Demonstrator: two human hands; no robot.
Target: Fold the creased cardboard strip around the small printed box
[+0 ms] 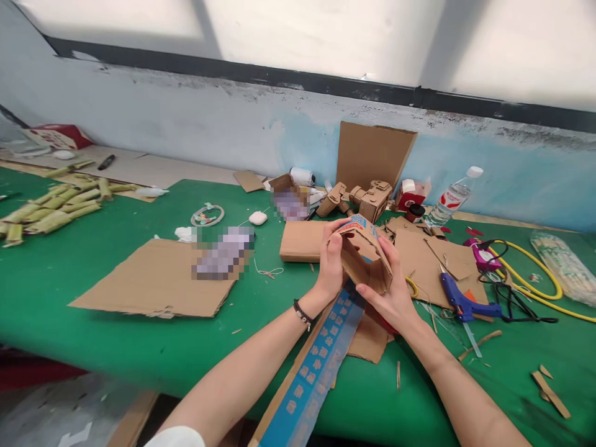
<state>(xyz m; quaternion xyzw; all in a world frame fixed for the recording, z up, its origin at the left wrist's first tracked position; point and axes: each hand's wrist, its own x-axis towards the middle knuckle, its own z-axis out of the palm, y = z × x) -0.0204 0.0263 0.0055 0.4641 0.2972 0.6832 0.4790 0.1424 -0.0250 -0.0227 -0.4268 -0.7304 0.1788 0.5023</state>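
Note:
Between my two hands is a small folded cardboard box, its hollow side facing me and blue and red print on its top. My left hand grips its left side, with the thumb along the edge. On the right side, my right hand wraps round it, its thumb at the lower edge. Under the box, a long cardboard strip with blue printed tape slants down past the table's front edge. A brown cardboard scrap lies partly hidden beneath my right hand.
A blue glue gun lies right of my hands, near a yellow cable. Behind stand cardboard models and a water bottle. Left are a flat cardboard sheet, a pixelated object and cut green stalks.

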